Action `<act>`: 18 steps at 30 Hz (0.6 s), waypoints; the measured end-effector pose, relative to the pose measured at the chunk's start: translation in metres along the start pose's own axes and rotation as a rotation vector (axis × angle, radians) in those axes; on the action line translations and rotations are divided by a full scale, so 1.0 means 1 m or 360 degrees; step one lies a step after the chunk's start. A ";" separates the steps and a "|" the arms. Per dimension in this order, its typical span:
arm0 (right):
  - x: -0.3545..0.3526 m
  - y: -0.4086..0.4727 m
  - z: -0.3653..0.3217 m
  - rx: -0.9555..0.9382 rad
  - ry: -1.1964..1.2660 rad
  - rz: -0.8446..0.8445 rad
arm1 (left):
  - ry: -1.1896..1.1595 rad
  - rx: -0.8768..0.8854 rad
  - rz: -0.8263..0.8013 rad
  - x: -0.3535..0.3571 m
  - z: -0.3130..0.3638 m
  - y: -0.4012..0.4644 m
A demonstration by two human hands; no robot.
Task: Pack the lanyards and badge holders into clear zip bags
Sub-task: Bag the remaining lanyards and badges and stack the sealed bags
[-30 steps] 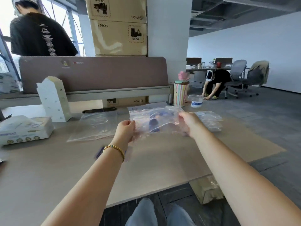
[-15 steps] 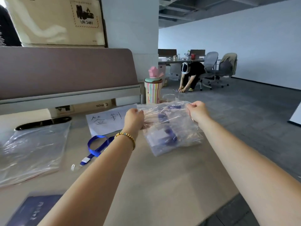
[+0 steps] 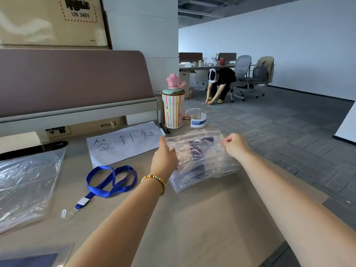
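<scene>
At centre frame the filled clear zip bag, held up a moment ago, now lies on the tan worktop, right hand pinching its top edge, left hand loosening against its side; blue lanyard left of it remains unpacked.

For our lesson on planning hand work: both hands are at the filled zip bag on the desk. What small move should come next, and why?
Probably run the left hand along the top edge toward the right hand, pressing the seal shut. The filled zip bag already holds blue items, the right hand pinches its far corner, and a loose blue lanyard waits beside it.
</scene>
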State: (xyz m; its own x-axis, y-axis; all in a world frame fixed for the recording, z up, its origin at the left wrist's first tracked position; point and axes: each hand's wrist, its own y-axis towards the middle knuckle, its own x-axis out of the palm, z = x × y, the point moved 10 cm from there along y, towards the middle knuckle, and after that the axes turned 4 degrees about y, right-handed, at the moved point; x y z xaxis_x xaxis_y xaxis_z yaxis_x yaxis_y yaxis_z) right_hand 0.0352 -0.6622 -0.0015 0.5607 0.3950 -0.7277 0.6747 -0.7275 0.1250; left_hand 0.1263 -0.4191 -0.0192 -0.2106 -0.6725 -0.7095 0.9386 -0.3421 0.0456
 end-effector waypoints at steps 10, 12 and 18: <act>-0.023 -0.008 -0.007 -0.0021 0.0050 0.0109 | 0.0550 0.0276 0.0093 -0.025 0.034 -0.010; -0.028 -0.012 -0.020 -0.0169 0.0059 0.0140 | 0.0664 0.0340 0.0079 -0.023 0.039 -0.009; 0.005 -0.019 -0.019 -0.0170 -0.0004 -0.0206 | 0.0466 0.0446 -0.0177 0.007 0.041 -0.016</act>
State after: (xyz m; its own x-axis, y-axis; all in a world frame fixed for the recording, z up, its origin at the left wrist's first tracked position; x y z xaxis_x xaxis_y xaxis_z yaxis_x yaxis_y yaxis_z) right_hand 0.0342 -0.6354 0.0048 0.4649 0.4800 -0.7439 0.7883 -0.6070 0.1009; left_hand 0.0980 -0.4456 0.0040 -0.1821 -0.4203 -0.8889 0.7954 -0.5945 0.1182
